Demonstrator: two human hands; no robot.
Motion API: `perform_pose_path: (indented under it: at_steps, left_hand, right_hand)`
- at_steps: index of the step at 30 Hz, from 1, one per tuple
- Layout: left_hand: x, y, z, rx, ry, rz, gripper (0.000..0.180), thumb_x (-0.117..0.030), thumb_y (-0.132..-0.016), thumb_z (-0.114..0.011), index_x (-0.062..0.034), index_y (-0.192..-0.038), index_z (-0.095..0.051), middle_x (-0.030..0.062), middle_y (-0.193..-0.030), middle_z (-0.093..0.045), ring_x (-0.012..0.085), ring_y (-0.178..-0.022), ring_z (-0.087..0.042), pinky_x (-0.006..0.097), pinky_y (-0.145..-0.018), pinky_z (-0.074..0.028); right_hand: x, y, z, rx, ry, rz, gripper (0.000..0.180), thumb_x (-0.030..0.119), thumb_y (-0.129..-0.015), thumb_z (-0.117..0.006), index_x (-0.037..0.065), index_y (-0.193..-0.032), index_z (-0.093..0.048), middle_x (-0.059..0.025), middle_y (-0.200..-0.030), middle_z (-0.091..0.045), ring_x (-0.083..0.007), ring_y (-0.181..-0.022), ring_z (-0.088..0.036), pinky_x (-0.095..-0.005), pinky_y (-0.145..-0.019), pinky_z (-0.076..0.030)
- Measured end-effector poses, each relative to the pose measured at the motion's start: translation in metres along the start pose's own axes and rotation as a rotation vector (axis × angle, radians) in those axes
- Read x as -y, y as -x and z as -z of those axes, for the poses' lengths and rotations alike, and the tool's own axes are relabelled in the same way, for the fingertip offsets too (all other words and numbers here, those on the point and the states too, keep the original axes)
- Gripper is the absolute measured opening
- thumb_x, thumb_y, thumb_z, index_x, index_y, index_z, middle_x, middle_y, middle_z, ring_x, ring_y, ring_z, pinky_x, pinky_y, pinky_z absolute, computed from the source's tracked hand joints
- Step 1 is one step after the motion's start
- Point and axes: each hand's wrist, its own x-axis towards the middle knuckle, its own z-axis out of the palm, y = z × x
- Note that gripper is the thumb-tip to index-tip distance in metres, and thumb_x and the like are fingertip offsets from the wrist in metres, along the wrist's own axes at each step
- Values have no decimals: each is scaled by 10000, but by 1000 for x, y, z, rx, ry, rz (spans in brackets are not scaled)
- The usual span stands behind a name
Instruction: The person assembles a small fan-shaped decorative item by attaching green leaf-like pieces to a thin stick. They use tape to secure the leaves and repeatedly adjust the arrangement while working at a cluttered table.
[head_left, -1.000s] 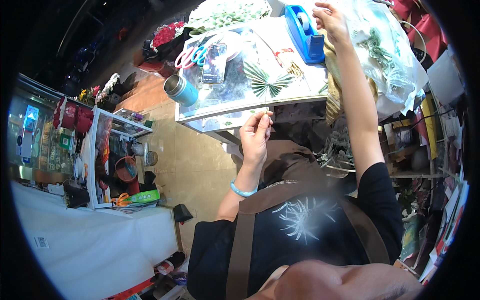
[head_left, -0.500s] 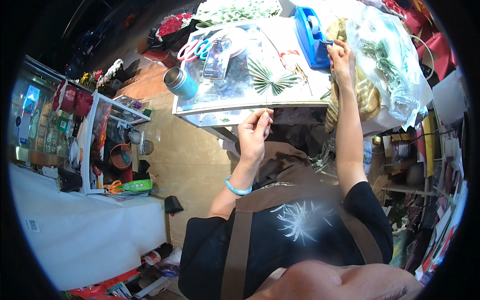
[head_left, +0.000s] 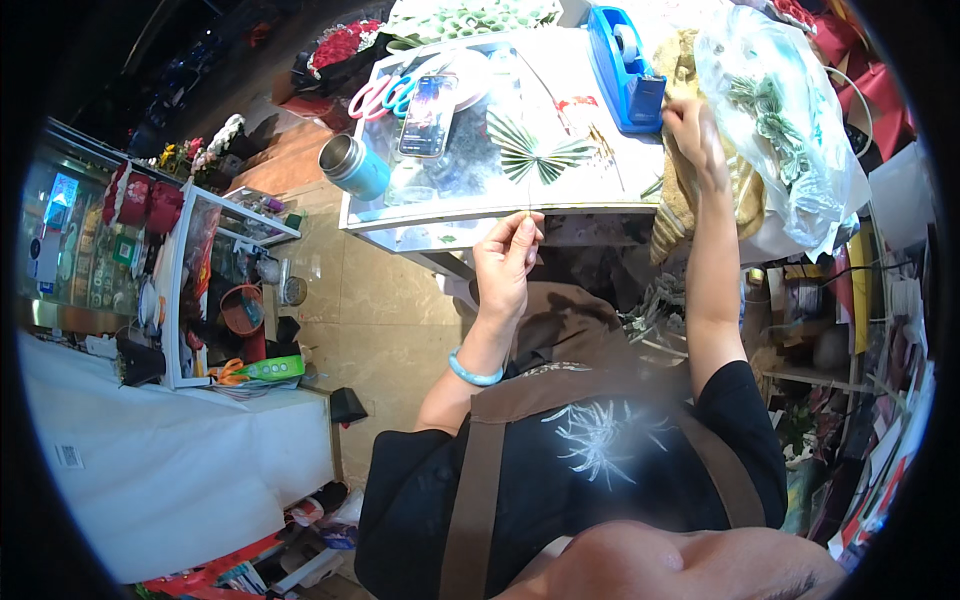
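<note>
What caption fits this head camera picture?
Left hand pinches a thin stem by a folded paper fan; right hand touches the tape dispenser.

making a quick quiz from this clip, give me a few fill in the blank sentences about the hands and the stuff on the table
1. The left hand pinches a thin stem at the table's near ____.
2. The right hand reaches beside the ____ tape dispenser.
3. A folded green paper fan lies on the table between the phone and the ____ hand.
4. The bracelet sits on the ____ wrist.

Missing words: edge; blue; right; left
</note>
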Motion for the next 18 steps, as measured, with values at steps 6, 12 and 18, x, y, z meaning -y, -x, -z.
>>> perform_pose_path:
  at_steps: [6,12,18]
  left_hand:
    - [5,-8,-1,5,9,21,180,-152,-881,-578,-2,-972,-620,-10,-737,-569,10,-529,-410,138,-439,-288]
    - [7,-11,-10,-5,-24,50,212,-165,-883,-578,-4,-1017,-612,-17,-725,-556,14,-535,-402,149,-457,-296]
    - [8,-12,-11,24,10,4,225,-144,-891,-563,8,-1053,-598,-26,-708,-545,13,-552,-396,151,-464,-291]
  right_hand:
    - [54,47,30,33,-441,-277,154,64,-849,-558,-16,-967,-616,-24,-655,-555,-73,-583,-487,-216,-533,-394]
    - [132,93,12,399,-1146,-160,194,47,-876,-539,-7,-1062,-546,-11,-874,-572,-50,-776,-514,-192,-683,-429]
    - [151,96,-29,573,-1334,-202,220,15,-874,-527,-23,-1087,-487,-71,-887,-595,-102,-790,-597,-236,-662,-500]
